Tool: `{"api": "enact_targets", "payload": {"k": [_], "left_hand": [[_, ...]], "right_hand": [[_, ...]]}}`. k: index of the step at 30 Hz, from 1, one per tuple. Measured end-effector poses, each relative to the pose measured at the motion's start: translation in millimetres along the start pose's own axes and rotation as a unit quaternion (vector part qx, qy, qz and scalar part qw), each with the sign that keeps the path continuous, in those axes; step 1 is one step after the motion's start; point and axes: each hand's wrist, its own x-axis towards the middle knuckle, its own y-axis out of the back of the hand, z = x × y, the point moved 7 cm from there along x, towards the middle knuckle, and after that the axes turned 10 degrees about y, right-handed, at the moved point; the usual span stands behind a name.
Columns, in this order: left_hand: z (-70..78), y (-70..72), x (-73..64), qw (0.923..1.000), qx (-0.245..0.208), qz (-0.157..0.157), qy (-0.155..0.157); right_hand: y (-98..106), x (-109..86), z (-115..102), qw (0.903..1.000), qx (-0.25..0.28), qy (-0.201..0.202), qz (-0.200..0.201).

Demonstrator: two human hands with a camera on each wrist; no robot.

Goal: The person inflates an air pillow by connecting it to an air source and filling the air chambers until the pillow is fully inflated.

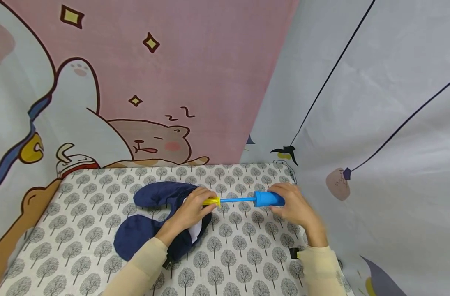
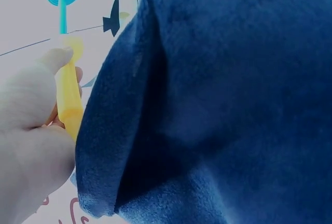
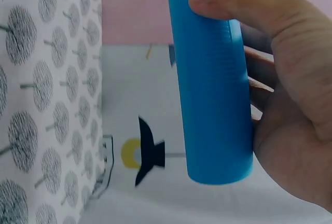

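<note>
Currently left hand (image 1: 193,209) is gripping yellow end (image 1: 211,201), right hand (image 1: 293,205) blue barrel (image 1: 266,199); likely light, stiff; ribs (image 3: 225,53) probably aiding hold.

Pink wall (image 1: 210,82): I am reading two letters here, each a "z", both drawn in thin dark line above the dozing bear (image 1: 158,140).
Smaller z (image 1: 171,118): it is sitting lower and to the left.
Larger z (image 1: 188,112): it is sitting higher, just beside the first, to its right.
</note>
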Motion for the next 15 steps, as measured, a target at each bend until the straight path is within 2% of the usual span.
{"api": "enact_targets", "payload": {"k": [3,8,15], "left_hand": [[0.7,-1.4,1.0,1.0000,-0.003,-0.005,0.000],[1.9,-1.0,1.0,0.9998,-0.009,-0.014,0.010],[1.8,-0.8,1.5,1.0000,-0.006,0.001,-0.001]], "right_hand": [[-5.1,4.0,-8.9,0.9996,-0.014,0.023,0.000],[-15.6,13.8,-21.7,0.9991,-0.006,0.042,0.009],[-24.5,32.7,-44.8,0.9951,-0.026,0.093,0.022]]}}
